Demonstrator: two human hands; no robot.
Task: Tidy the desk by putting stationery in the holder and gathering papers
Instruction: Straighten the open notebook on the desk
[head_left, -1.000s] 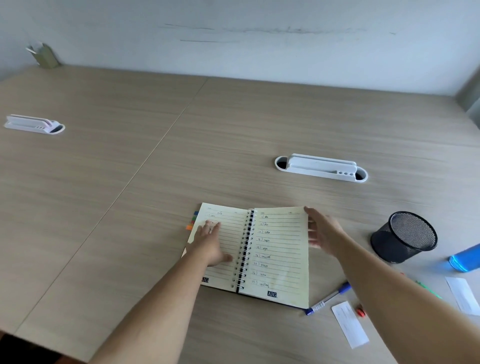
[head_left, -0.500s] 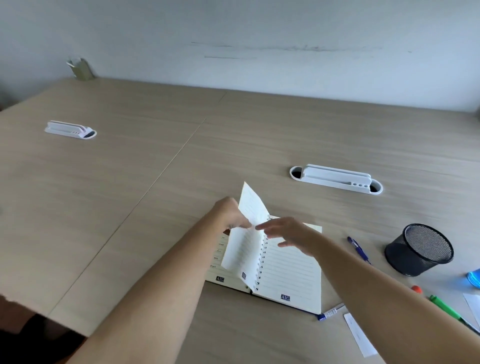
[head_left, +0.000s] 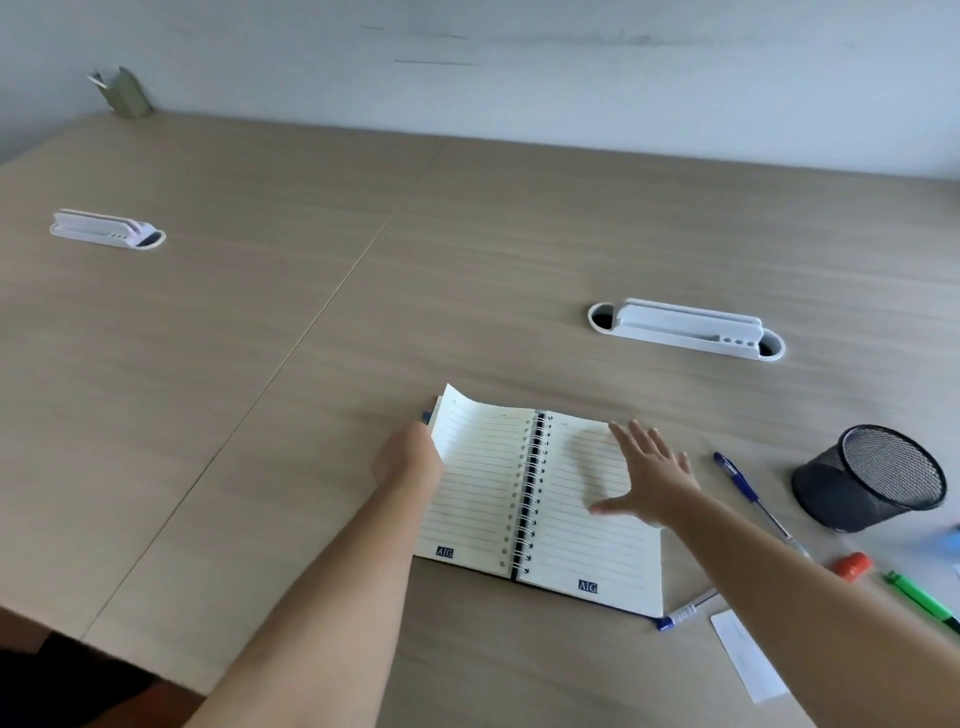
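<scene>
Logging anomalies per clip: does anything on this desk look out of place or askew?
The black mesh pen holder lies tipped on its side, mouth facing the camera, seemingly empty. The blue ballpoint pen, green marker and white paper slip lie loose on the wooden desk.

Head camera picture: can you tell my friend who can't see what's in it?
A spiral notebook lies open on a wooden desk; the left hand holds its left edge and the open right hand hovers over the right page. Pens and a black mesh cup sit to the right.
</scene>
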